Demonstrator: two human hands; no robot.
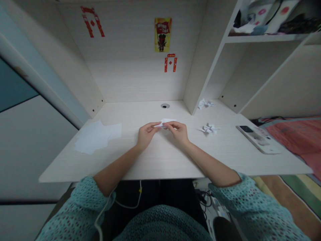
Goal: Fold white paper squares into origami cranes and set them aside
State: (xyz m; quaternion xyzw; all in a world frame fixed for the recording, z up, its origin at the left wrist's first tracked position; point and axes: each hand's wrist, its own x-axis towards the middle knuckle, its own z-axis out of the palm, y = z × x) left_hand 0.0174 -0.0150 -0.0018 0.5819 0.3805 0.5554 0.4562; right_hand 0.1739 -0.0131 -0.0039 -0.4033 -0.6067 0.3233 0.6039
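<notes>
hands [147, 135] [178, 132]: 2 | folded paper figures [164, 123] [205, 104] [208, 129]: 3 | wall stickers [92, 21] [163, 34] [171, 63]: 3

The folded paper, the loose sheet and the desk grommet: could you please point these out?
Folded paper [165, 123], head view, centre fold.
Loose sheet [94, 138], head view, middle.
Desk grommet [165, 105], head view, dark hole.

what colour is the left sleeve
The left sleeve is light teal with an open, mesh-like knit, best seen in the head view.
</notes>
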